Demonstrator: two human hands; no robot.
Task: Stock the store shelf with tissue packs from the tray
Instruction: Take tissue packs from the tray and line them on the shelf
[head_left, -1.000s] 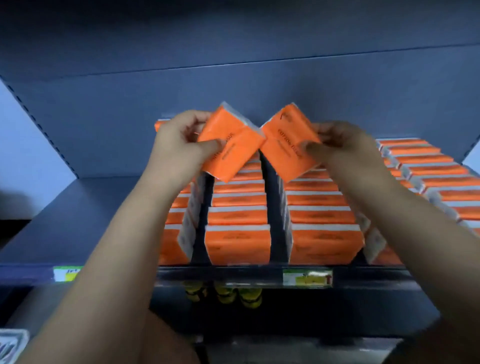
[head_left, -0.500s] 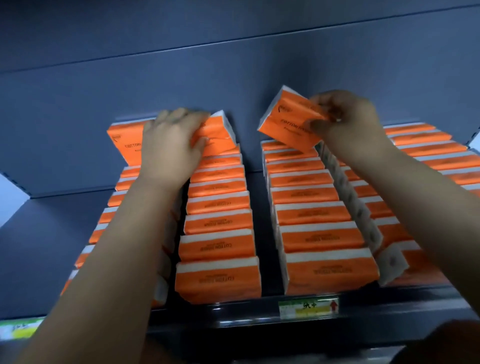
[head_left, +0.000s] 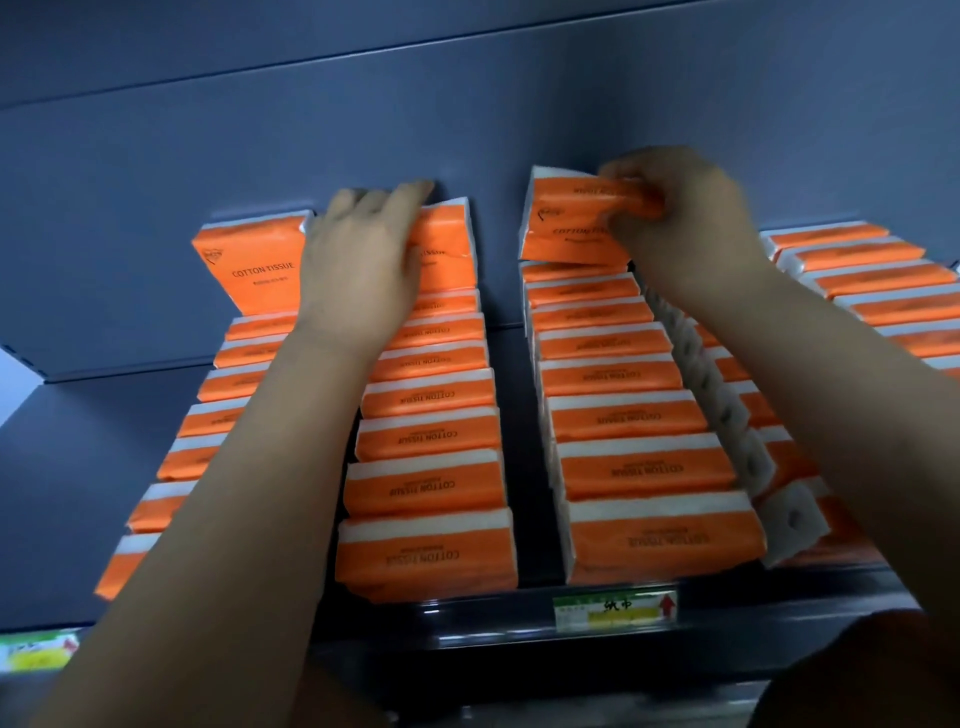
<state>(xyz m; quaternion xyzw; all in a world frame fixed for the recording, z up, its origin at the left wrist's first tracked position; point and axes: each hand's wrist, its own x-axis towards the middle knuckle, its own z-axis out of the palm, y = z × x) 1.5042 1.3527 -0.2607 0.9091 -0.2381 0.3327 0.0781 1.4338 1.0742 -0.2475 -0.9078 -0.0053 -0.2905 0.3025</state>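
Orange tissue packs stand in several rows on the dark store shelf (head_left: 467, 618). My left hand (head_left: 358, 260) lies over an upright orange pack (head_left: 447, 249) at the back of the second row, fingers stretched over its top against the back wall. My right hand (head_left: 680, 223) grips another orange pack (head_left: 571, 228) by its upper right corner, holding it upright above the back end of the third row. A further upright pack (head_left: 249, 260) stands at the back of the leftmost row. The tray is out of view.
The grey back wall (head_left: 467, 104) rises right behind the rows. A gap (head_left: 524, 415) runs between the second and third rows. Price labels (head_left: 615, 610) sit on the shelf's front rail. A white perforated divider (head_left: 727, 415) separates the third row from the rightmost rows.
Both packs have gone from tilted in mid-air to upright at the back of the rows. My left hand has flattened over its pack. The view has risen and moved closer.
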